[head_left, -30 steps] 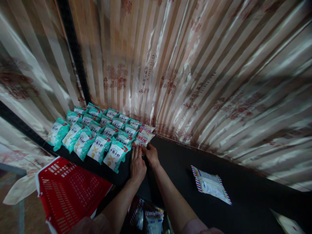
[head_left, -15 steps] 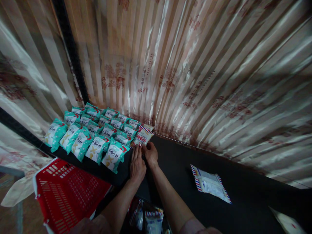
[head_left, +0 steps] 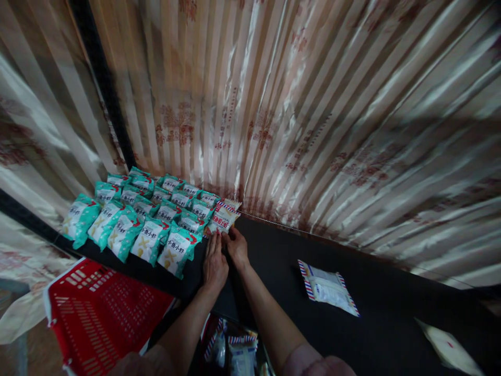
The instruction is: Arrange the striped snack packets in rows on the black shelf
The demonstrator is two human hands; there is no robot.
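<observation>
A white-and-red snack bag (head_left: 224,218) with striped ends lies at the right end of several rows of teal-and-white snack bags (head_left: 179,250). My left hand (head_left: 216,266) rests at its lower edge, fingers stretched out and fingertips touching the bag. At the bag's lower right corner, the bent fingers of my right hand (head_left: 236,248) hold its edge. The fingertips of that hand are partly hidden. Both hands are close together over the black shelf (head_left: 270,250).
On the right of the shelf lie a striped-end bag (head_left: 327,288) and a pale packet (head_left: 450,344). Below the shelf are a red basket (head_left: 105,313) and striped-end bags (head_left: 242,355). A patterned curtain (head_left: 258,104) and a dark post (head_left: 104,78) stand behind.
The view has shifted slightly, so everything sits a little further left. Both hands stay at the white-and-red snack bag, which looks almost unmoved beside the teal bags.
</observation>
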